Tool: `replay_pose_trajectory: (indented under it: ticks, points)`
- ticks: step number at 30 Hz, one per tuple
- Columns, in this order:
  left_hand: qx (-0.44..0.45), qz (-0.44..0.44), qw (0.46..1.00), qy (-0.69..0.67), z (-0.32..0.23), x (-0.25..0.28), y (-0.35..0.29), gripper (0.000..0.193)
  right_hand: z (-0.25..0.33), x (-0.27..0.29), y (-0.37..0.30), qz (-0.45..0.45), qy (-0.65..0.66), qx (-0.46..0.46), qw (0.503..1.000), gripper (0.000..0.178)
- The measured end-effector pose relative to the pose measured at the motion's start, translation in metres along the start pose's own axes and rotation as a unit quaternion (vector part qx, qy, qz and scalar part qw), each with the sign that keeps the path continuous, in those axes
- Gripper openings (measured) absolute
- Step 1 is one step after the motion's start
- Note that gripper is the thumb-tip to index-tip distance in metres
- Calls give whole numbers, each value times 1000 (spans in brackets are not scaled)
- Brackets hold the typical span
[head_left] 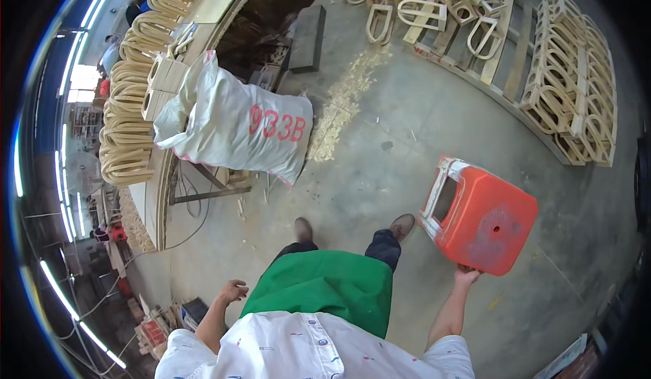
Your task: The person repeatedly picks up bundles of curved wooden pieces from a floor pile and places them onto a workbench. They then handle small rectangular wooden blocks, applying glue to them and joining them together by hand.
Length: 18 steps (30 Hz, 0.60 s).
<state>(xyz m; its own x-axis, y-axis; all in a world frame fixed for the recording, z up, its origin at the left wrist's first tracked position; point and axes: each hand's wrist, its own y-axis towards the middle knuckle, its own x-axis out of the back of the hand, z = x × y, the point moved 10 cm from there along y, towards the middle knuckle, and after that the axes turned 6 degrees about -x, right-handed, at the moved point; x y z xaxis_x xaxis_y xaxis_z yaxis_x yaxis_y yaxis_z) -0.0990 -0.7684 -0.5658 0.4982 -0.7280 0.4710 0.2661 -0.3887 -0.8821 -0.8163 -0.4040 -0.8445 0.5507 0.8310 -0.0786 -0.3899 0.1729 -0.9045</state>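
A red plastic stool point(489, 224) hangs to my right, with a small hole in its top, a pale worn patch and whitish marks around one open side. My right hand point(467, 276) grips it by the near edge; the fingers are partly hidden beneath it. My left hand point(234, 291) hangs beside my green apron point(325, 287), fingers loosely bent and apart, with nothing in them. Ahead to the left stands a bulging white woven sack point(234, 125) with red printing, its top gathered in folds, leaning against the workbench.
Bent wooden loops point(129, 104) line the workbench point(157, 199) at left. Wood shavings point(342, 108) lie on the concrete floor beyond the sack. At the far right, a pallet point(498, 74) carries wooden frames point(573, 74). A cable point(186, 240) trails off the bench. Two people are at far left.
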Motion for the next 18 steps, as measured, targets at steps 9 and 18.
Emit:
replay_pose_trajectory:
  ticks: [9, 18]
  points:
    - [-104, -24, 994, -35, -141, -55, -18, 41, -4, -29, 59, 142, 190, -92, 967, 46]
    - [-78, 10, 997, -8, -150, -54, -3, 44, 7, -114, 34, 216, 271, -154, 926, 52]
